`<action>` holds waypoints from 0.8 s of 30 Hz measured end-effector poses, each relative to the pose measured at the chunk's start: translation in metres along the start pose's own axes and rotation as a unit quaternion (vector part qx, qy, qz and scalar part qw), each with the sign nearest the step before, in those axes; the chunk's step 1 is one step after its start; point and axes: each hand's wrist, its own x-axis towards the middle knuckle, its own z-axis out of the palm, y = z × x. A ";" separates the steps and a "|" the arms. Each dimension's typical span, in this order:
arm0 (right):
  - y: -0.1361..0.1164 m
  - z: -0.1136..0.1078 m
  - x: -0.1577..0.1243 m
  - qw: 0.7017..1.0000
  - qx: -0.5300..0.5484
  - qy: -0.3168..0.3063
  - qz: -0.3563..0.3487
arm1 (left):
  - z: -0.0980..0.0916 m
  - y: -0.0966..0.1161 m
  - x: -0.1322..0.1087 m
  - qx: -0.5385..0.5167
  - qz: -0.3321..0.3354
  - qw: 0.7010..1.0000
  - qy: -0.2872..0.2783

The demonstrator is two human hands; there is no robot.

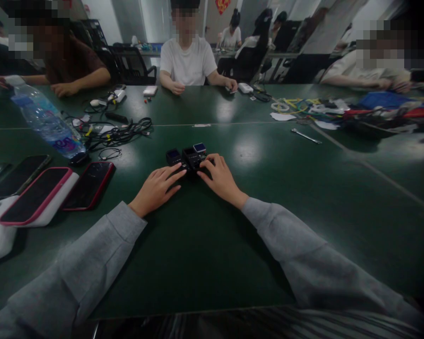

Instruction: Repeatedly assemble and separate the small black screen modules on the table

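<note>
Several small black devices with little screens sit close together on the green table (198, 263), in front of me. My left hand (158, 187) touches the left device (173, 156) with its fingertips, fingers spread. At the right side of the group, my right hand (222, 180) has its fingers apart and curved against the middle device (191, 155). Behind it a third device (199, 148) shows a lighter screen. The fingers partly hide the lower parts of the devices.
Phones (38, 195) and a water bottle (45, 117) are at the left, near tangled black cables (127, 132). A wrench (306, 136) lies at the right, before a pile of coloured cables (314, 107). A person in white (189, 61) sits opposite.
</note>
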 end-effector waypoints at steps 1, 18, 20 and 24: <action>0.000 0.000 0.000 1.000 -0.003 0.003 -0.001 | 0.000 0.000 0.000 -0.002 -0.009 1.000 0.003; 0.001 0.002 0.000 0.999 -0.011 0.031 0.025 | 0.005 -0.006 -0.001 -0.024 -0.083 0.995 0.048; 0.001 0.002 0.000 0.999 -0.009 0.031 0.025 | 0.005 -0.007 -0.002 -0.028 -0.082 0.995 0.045; 0.002 0.001 -0.001 0.999 -0.006 0.024 0.022 | 0.006 -0.007 -0.002 -0.024 -0.084 0.995 0.038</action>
